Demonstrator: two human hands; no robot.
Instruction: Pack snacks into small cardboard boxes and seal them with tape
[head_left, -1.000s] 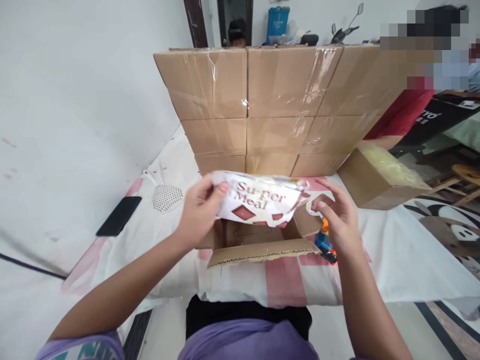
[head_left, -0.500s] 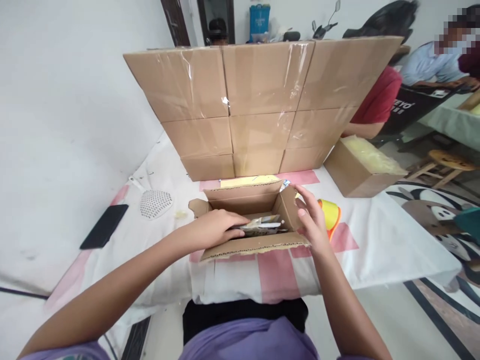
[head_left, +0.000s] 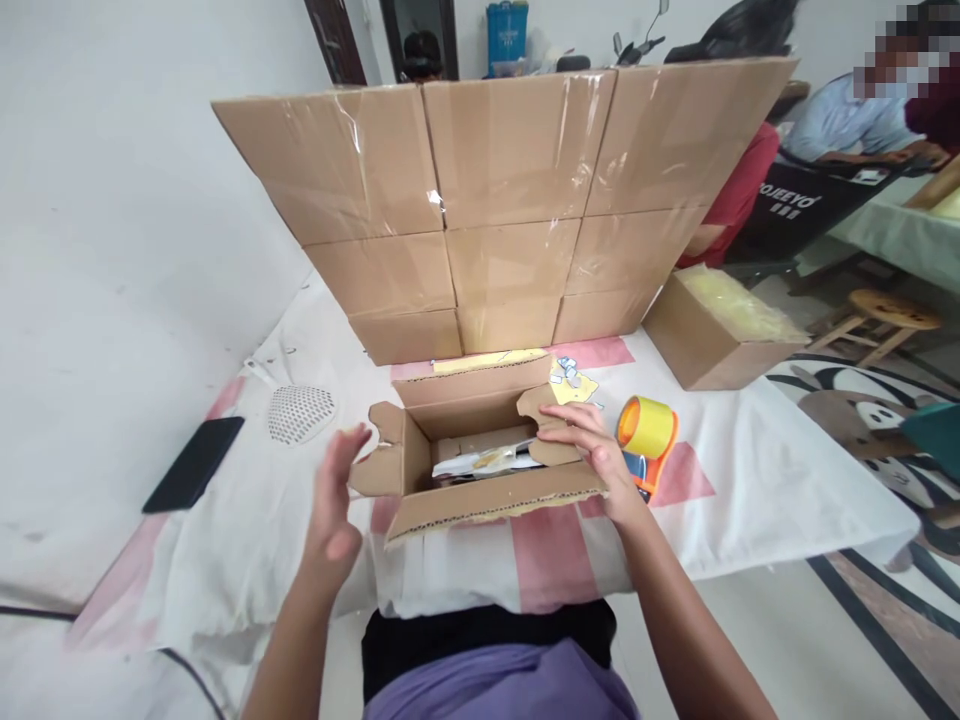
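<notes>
A small open cardboard box (head_left: 480, 488) sits on the cloth-covered table in front of me. A white printed packet (head_left: 487, 460) lies inside it. My right hand (head_left: 592, 452) rests on the box's right flap, fingers laid over it and pushing it inward. My left hand (head_left: 334, 505) hovers just left of the box beside the left flap, fingers spread, holding nothing. A yellow tape dispenser (head_left: 645, 440) with an orange and blue handle lies right of the box, close to my right wrist.
A wall of taped cardboard boxes (head_left: 495, 200) stands behind. An open box with yellow filling (head_left: 720, 325) is at the right. A black phone (head_left: 193, 475) and a white perforated disc (head_left: 301, 413) lie at the left. Other people sit at the far right.
The packet went from held above the box to lying inside it. My left hand came out of the box to its left side. My right hand moved onto the right flap.
</notes>
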